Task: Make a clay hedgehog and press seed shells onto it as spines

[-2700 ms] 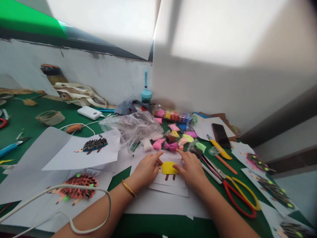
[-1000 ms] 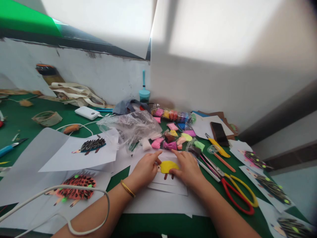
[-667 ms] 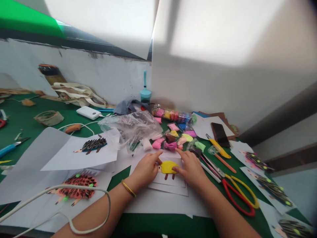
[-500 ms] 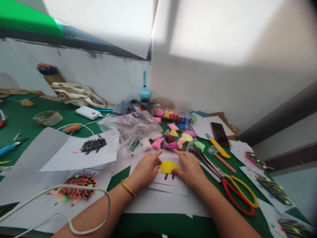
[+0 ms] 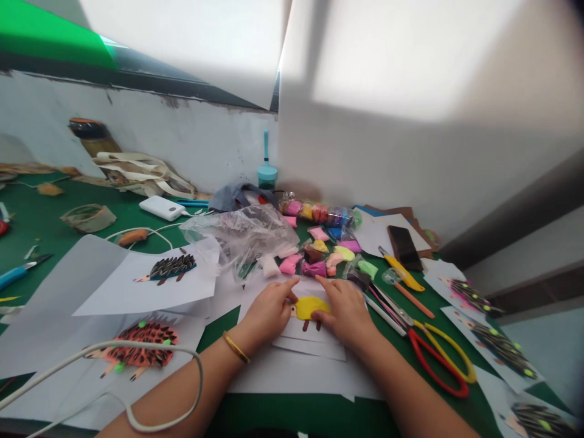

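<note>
A small hedgehog figure with a yellow clay body (image 5: pixel 312 307), a pale face and two brown legs lies flat on white paper (image 5: pixel 314 348) in front of me. My left hand (image 5: pixel 270 310) rests at its left end, fingers stretched out and thumb close to the face. On the other side my right hand (image 5: pixel 343 311) lies with its index finger extended and its thumb touching the clay's right part. Neither hand lifts anything. Part of the yellow body is hidden under my right hand.
Bagged clay pieces (image 5: pixel 314 267) and a crumpled plastic bag (image 5: pixel 246 234) lie beyond my hands. Scissors (image 5: pixel 438 353), a yellow cutter (image 5: pixel 404 272) and a phone (image 5: pixel 404 246) are on the right. Finished hedgehog pictures (image 5: pixel 146 344) flank me; a white cable (image 5: pixel 137 344) crosses over my left forearm.
My right hand has shifted slightly to the left over the yellow clay, its thumb sliding a little along the edge. My left hand stays in place.
</note>
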Demonstrator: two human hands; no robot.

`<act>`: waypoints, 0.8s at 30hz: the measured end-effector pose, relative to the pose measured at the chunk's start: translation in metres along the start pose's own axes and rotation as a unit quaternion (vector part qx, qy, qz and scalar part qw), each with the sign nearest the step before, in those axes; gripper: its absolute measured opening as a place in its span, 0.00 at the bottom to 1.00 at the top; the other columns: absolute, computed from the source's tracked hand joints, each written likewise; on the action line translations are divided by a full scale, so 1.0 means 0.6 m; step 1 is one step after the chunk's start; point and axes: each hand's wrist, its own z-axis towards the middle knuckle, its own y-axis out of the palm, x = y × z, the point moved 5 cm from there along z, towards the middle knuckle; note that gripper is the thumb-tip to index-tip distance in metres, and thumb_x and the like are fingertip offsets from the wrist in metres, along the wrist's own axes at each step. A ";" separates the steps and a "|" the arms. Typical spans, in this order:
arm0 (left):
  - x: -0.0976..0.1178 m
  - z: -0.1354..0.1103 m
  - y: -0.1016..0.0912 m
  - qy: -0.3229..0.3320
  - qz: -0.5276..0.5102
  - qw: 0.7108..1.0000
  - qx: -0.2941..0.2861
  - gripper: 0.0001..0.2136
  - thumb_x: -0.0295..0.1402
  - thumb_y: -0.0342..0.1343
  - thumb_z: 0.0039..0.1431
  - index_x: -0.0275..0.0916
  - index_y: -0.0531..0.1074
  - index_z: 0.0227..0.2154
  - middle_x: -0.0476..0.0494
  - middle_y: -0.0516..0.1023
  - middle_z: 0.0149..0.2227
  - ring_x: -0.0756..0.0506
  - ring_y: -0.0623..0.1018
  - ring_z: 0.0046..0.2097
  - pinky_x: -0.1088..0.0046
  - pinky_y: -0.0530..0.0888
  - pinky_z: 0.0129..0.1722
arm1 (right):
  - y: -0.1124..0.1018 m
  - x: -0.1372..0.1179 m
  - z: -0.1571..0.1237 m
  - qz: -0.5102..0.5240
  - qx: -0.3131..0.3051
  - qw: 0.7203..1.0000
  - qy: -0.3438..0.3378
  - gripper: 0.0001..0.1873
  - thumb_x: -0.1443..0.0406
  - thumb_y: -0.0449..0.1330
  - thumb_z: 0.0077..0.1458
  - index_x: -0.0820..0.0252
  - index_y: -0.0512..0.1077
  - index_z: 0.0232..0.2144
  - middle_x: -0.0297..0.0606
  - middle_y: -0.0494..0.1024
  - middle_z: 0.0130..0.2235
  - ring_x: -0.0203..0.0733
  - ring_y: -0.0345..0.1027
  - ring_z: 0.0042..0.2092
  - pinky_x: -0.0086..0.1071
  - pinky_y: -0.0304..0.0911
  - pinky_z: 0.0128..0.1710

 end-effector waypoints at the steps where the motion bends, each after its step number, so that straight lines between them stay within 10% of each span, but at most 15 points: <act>1: 0.000 0.000 -0.001 0.001 -0.001 1.000 0.003 0.29 0.17 0.46 0.53 0.37 0.62 0.59 0.44 0.79 0.42 0.44 0.74 0.47 0.60 0.70 0.53 | -0.002 0.007 0.001 0.007 0.008 1.000 -0.003 0.30 0.56 0.61 0.57 0.53 0.63 0.60 0.43 0.72 0.48 0.51 0.63 0.50 0.41 0.57 0.48; 7: -0.001 0.004 -0.030 0.017 0.069 0.991 0.116 0.20 0.23 0.48 0.58 0.39 0.68 0.54 0.40 0.75 0.49 0.41 0.71 0.52 0.58 0.68 0.55 | -0.017 0.048 0.003 0.031 -0.008 0.999 0.014 0.13 0.62 0.51 0.63 0.59 0.75 0.38 0.42 0.76 0.39 0.46 0.66 0.43 0.37 0.58 0.45; 15: -0.023 0.007 -0.028 -0.068 0.153 0.982 0.092 0.17 0.30 0.57 0.57 0.39 0.73 0.49 0.37 0.74 0.49 0.37 0.71 0.52 0.54 0.66 0.55 | -0.018 0.027 0.004 0.080 -0.011 0.996 0.026 0.08 0.65 0.53 0.59 0.58 0.69 0.28 0.38 0.73 0.32 0.44 0.65 0.38 0.35 0.56 0.39; 19: -0.027 0.011 -0.034 -0.075 -0.088 0.984 0.136 0.22 0.32 0.58 0.56 0.41 0.68 0.55 0.40 0.75 0.50 0.39 0.73 0.52 0.57 0.69 0.53 | -0.020 0.035 0.000 0.270 0.019 0.961 0.063 0.10 0.58 0.51 0.62 0.57 0.66 0.33 0.34 0.71 0.30 0.40 0.64 0.32 0.32 0.57 0.32; 24: -0.022 0.013 -0.016 -0.153 -0.465 0.869 0.077 0.22 0.38 0.66 0.48 0.37 0.72 0.46 0.41 0.80 0.41 0.41 0.79 0.41 0.66 0.75 0.42 | -0.018 0.040 -0.004 0.471 0.054 0.873 0.113 0.16 0.50 0.58 0.57 0.56 0.66 0.31 0.30 0.68 0.26 0.37 0.62 0.28 0.30 0.58 0.28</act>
